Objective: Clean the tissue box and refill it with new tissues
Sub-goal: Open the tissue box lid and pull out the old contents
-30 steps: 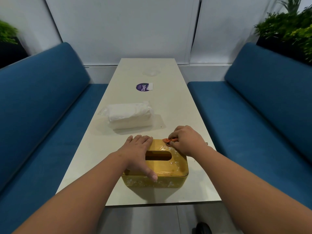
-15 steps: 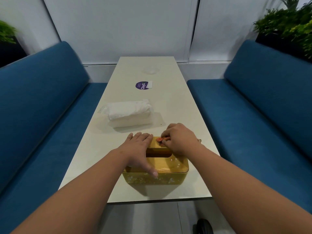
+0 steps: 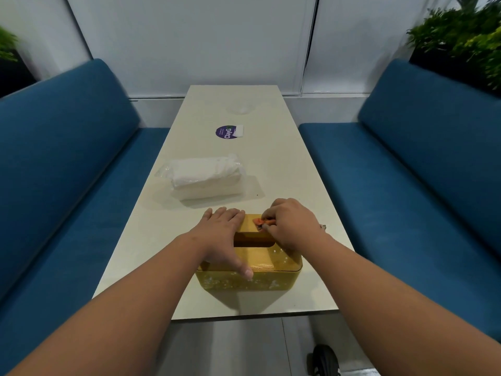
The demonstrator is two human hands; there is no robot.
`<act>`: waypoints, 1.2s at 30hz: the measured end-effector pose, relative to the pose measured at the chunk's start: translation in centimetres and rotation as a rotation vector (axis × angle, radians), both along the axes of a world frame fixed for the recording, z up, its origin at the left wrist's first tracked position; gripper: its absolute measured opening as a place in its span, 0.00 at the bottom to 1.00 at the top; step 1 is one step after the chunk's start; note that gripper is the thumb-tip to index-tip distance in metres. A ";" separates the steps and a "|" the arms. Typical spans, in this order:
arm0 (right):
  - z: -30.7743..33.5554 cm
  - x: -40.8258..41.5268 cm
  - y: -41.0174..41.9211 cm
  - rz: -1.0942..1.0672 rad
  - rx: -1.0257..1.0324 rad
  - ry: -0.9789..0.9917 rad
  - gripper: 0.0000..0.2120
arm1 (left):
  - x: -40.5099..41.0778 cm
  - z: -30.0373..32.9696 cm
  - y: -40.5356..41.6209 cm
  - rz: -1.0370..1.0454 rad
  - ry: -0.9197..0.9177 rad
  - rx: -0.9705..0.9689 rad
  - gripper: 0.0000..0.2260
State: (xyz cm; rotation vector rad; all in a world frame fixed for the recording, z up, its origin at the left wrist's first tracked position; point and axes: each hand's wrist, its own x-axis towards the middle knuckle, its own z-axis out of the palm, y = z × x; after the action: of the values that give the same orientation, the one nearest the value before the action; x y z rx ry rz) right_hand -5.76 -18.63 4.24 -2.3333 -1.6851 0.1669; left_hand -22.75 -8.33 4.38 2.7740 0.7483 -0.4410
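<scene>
Since the frame half a second back, little had changed — the right hand (image 3: 291,223) had edged slightly right along the far edge of the lid. Its fingers were curled, pinching a small orange cloth (image 3: 259,221) against the yellow tissue box (image 3: 267,263). The left hand (image 3: 223,234) lay flat, fingers straight, pressing the lid — thumb over the near edge. The box sat at the table's (image 3: 292,172) near end, the wrapped tissue pack (image 3: 203,176) just beyond.

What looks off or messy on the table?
The yellow tissue box has whitish smears and specks on its lid and front wall. Its slot shows no tissue, and the wrapped tissue pack lies unopened farther up the table.
</scene>
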 end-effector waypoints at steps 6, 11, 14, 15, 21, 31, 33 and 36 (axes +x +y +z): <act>0.4 1.2 -0.6 -0.029 -0.060 -0.019 0.14 | -0.1 0.1 -0.1 0.003 -0.006 -0.016 0.62; 0.3 -1.3 0.7 0.020 -0.019 -0.045 0.13 | 0.0 -0.1 0.1 0.003 0.002 -0.005 0.63; 0.2 -0.7 0.1 0.004 -0.022 -0.011 0.13 | -0.1 -0.1 0.1 0.001 0.002 -0.011 0.62; 0.2 -0.2 -0.2 -0.004 -0.028 -0.005 0.14 | -0.1 0.0 0.0 0.001 0.003 -0.013 0.62; 0.0 0.1 -0.1 -0.019 0.003 -0.018 0.13 | 0.8 0.7 -0.6 0.045 0.089 0.002 0.63; 0.4 4.3 -2.7 -0.111 -0.022 0.031 0.12 | 0.8 0.5 -0.4 0.071 0.100 -0.026 0.65; 0.9 5.3 -3.1 -0.154 -0.009 0.080 0.11 | 0.8 0.4 -0.4 0.071 0.100 -0.025 0.65; 1.4 5.4 -2.5 -0.193 0.056 0.137 0.12 | 0.9 0.4 -0.4 0.068 0.099 -0.023 0.65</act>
State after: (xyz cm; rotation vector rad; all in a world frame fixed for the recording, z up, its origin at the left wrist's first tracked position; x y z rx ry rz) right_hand -0.34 -21.16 5.67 -2.3669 -1.3755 0.2334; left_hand -21.90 -8.73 4.80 2.7123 0.8515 -0.5741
